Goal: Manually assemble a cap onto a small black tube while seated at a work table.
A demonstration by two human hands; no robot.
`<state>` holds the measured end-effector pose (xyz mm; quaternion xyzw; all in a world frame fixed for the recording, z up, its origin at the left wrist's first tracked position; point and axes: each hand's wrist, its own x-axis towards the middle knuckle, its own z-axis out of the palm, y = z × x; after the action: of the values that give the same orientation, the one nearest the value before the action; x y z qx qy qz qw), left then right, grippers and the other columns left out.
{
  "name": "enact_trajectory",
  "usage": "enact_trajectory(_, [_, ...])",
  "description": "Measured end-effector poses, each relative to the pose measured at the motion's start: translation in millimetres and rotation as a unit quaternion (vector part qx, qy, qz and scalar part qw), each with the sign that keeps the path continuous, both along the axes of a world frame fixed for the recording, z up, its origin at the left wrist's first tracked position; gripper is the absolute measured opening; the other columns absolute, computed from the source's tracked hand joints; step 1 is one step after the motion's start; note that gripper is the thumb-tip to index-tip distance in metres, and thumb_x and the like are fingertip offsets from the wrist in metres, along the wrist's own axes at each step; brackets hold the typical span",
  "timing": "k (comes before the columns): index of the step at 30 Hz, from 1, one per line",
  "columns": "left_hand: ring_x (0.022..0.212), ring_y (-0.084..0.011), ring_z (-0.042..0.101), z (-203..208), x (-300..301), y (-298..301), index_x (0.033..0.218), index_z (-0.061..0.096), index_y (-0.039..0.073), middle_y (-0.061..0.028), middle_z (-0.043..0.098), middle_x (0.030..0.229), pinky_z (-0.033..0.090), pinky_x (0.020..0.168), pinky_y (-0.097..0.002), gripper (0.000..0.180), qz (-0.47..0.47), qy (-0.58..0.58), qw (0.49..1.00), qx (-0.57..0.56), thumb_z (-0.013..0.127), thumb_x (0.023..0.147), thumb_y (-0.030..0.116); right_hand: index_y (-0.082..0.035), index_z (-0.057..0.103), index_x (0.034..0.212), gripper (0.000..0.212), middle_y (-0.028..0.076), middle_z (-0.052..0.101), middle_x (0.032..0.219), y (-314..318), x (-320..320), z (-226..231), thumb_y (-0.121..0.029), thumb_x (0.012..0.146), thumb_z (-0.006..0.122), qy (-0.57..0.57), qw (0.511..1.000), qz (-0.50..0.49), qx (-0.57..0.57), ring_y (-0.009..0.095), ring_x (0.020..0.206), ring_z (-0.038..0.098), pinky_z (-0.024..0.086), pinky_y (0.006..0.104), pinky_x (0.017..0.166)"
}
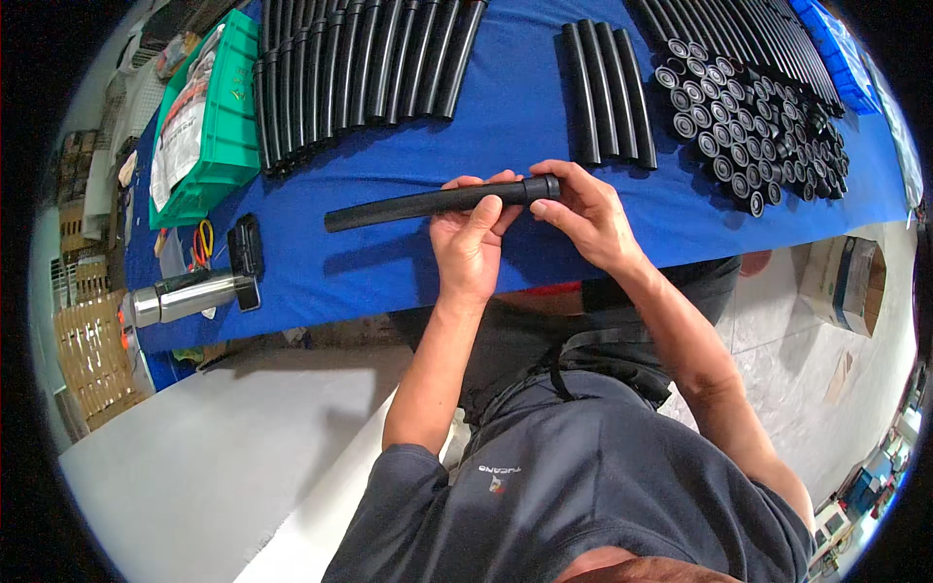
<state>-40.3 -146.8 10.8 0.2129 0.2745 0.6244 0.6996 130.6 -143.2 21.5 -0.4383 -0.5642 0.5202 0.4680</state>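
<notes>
**Black tube held in both hands above the blue table**

Your left hand [468, 238] wraps closed around the black tube [428, 203], which lies nearly level just over the blue table [505, 107]. Your right hand [586, 216] pinches the end cap [543, 188] on the tube's right end. Black tubes [360, 68] lie in rows beyond, round caps [739, 126] clustered at right, a green bin [219, 126] at left.

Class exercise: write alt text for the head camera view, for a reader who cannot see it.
A person's left hand grips a long black tube above a blue-covered table while the right hand holds a black end cap at the tube's right end. Rows of black tubes, a pile of end caps and a green bin lie behind.
</notes>
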Motion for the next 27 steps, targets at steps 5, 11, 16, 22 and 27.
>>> enact_trajectory(5, [0.111, -0.0305, 0.062, 0.2, 3.1, -4.6, 0.111, 0.056, 0.006, -0.0198, 0.064, 0.114, 0.056, 0.093, -0.0433, 0.025, 0.021, 0.023, 0.999, 0.009, 0.064, 0.088, -0.001, 0.000, 0.057, 0.119, 0.035, 0.005, 0.061, 0.089, -3.7, -1.5, 2.7, -0.012, 0.088, 0.069, -0.059, 0.997, -0.018, 0.045, 0.007, 0.077, 0.057, 0.049, 0.0247, 0.068])
enact_trajectory(11, [0.110, -0.0299, 0.062, -0.6, 5.1, -4.2, 0.111, 0.056, 0.006, -0.0194, 0.064, 0.114, 0.057, 0.093, -0.0422, 0.025, 0.030, 0.009, 0.999, -0.006, 0.065, 0.088, 0.000, 0.002, 0.057, 0.119, 0.036, 0.008, 0.063, 0.089, -2.6, -3.2, 1.6, -0.013, 0.088, 0.069, -0.013, 1.000, -0.008, 0.013, 0.009, 0.078, 0.060, 0.050, 0.0268, 0.070])
enact_trajectory(16, [0.107, -0.0275, 0.064, 2.5, 8.2, -3.7, 0.109, 0.055, 0.005, -0.0190, 0.064, 0.111, 0.060, 0.086, -0.0383, 0.025, 0.058, 0.009, 0.998, 0.001, 0.066, 0.087, 0.000, 0.002, 0.057, 0.119, 0.036, 0.008, 0.064, 0.091, -2.6, -5.9, 3.6, -0.012, 0.088, 0.069, -0.049, 0.998, -0.021, 0.031, 0.010, 0.080, 0.061, 0.051, 0.0278, 0.070])
enact_trajectory(22, [0.104, -0.0274, 0.065, 2.8, 6.1, -3.6, 0.108, 0.056, 0.004, -0.0189, 0.065, 0.109, 0.060, 0.085, -0.0378, 0.024, 0.057, 0.001, 0.998, -0.015, 0.067, 0.087, 0.000, 0.001, 0.058, 0.118, 0.036, 0.010, 0.064, 0.089, -3.6, -14.0, -8.6, -0.016, 0.089, 0.068, -0.030, 0.997, -0.044, 0.053, 0.011, 0.078, 0.062, 0.051, 0.0285, 0.069])
enact_trajectory(27, [0.105, -0.0291, 0.064, -3.9, 0.6, -2.4, 0.112, 0.055, 0.003, -0.0200, 0.063, 0.112, 0.058, 0.088, -0.0404, 0.027, 0.022, -0.009, 1.000, -0.003, 0.066, 0.088, 0.001, 0.002, 0.058, 0.117, 0.036, 0.009, 0.064, 0.088, -5.3, -12.1, -9.8, -0.017, 0.089, 0.069, -0.061, 0.993, -0.053, 0.092, 0.011, 0.076, 0.061, 0.051, 0.0276, 0.068])
